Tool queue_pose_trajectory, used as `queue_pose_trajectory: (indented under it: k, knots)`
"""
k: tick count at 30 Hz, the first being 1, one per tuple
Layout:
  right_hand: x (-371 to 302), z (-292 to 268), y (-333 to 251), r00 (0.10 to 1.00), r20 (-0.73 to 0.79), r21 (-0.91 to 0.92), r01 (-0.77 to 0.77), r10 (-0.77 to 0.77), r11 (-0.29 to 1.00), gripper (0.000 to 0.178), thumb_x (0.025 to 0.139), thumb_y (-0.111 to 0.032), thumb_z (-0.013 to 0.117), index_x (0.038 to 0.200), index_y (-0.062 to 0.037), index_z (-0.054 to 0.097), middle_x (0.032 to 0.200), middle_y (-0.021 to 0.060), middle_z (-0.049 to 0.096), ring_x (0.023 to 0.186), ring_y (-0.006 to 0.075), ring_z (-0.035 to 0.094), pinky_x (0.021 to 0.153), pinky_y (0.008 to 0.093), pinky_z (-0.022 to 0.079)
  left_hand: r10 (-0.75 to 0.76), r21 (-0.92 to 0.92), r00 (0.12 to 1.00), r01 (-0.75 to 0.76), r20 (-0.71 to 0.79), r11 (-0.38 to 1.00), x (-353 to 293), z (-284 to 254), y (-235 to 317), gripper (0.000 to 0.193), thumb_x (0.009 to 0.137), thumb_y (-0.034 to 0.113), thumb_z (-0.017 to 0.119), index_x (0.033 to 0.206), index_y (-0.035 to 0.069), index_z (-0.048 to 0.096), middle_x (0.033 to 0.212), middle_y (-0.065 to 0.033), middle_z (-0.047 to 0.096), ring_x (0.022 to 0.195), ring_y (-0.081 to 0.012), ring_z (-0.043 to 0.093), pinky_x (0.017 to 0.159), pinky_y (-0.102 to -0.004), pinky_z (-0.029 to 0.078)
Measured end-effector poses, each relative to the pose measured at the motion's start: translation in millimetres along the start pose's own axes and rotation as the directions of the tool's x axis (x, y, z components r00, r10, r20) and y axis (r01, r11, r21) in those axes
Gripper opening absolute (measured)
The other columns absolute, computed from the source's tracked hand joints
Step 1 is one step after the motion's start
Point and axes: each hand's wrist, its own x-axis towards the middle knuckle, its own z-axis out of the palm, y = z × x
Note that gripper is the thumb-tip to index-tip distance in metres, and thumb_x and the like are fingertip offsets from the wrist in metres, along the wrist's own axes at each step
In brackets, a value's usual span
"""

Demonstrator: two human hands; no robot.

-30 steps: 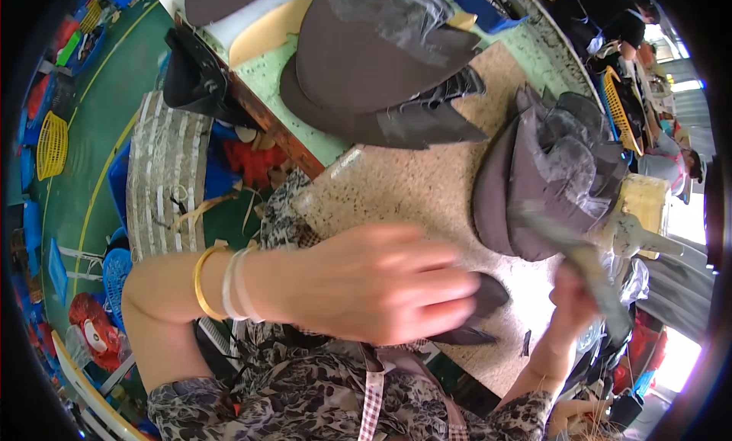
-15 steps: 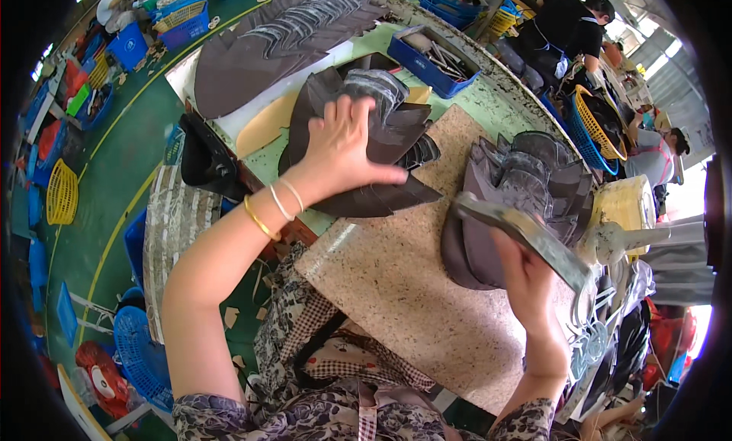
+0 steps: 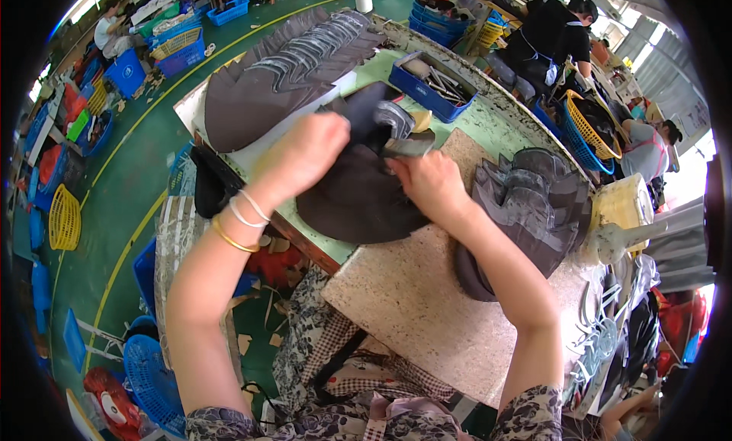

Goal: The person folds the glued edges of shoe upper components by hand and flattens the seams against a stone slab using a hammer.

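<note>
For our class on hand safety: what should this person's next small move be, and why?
Perhaps ease the grey tool in the right hand slightly away from the left hand: both hands work close together over the dark pieces, and the left is blurred.

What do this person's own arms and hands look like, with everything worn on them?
The short sleeves have a dark floral print on a pale ground. The left hand is ungloved, with a yellow bangle and two thin white bands at the wrist. The right hand is ungloved, its wrist bare.
</note>
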Motion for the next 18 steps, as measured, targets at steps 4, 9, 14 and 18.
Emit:
queue_pose_trajectory:
  k: [4, 9, 14, 18]
  knots:
    - [16, 2, -1, 0.992, 0.112, 0.059, -0.071, 0.064, 0.996, 0.027, 0.09, -0.031, 0.056, 0.083, -0.0077, 0.068, 0.076, 0.018, 0.064, 0.074, 0.037, 0.063, 0.067, 0.0457, 0.051, -0.161, 0.112, 0.825, 0.261, -0.542, 0.959, -4, -115, -63, 0.028, 0.091, 0.021, 0.049, 0.076, -0.002, 0.055, 0.065, -0.0109, 0.046, 0.06, -0.0122, 0.038, 0.055, -0.0333, 0.037]
    - [7, 0, -3, 0.993, 0.086, 0.089, -0.089, 0.081, 0.992, 0.028, 0.09, -0.033, 0.056, 0.088, -0.0086, 0.069, 0.081, 0.0166, 0.066, 0.08, 0.0363, 0.063, 0.071, 0.0457, 0.051, 0.014, 0.401, 0.872, 0.211, -0.49, 0.891, -62, -205, -10, 0.031, 0.096, 0.026, 0.05, 0.079, 0.0, 0.053, 0.061, -0.0046, 0.039, 0.06, -0.0072, 0.034, 0.052, -0.0294, 0.032]
    - [-17, -37, 3, 0.99, -0.118, 0.23, -0.047, 0.076, 0.972, 0.027, 0.086, -0.033, 0.061, 0.081, -0.0079, 0.068, 0.076, 0.016, 0.065, 0.07, 0.0369, 0.063, 0.064, 0.0461, 0.05, 0.323, 0.262, 0.882, -0.42, 0.343, 0.869, -107, -100, 129, 0.008, 0.08, 0.01, 0.055, 0.079, 0.002, 0.054, 0.069, -0.0104, 0.054, 0.053, -0.0223, 0.055, 0.049, -0.0328, 0.047]
    - [-67, -95, -17, 0.958, -0.197, 0.578, -0.059, 0.21, 0.814, 0.021, 0.088, -0.016, 0.067, 0.089, 0.0042, 0.067, 0.063, -0.0058, 0.053, 0.058, 0.0037, 0.041, 0.052, 0.0219, 0.036, 0.551, -0.089, 0.648, -0.602, 0.526, 0.794, -157, 5, 171, 0.033, 0.086, 0.013, 0.057, 0.1, -0.017, 0.057, 0.104, -0.0291, 0.062, 0.073, -0.0266, 0.066, 0.057, -0.0272, 0.055]
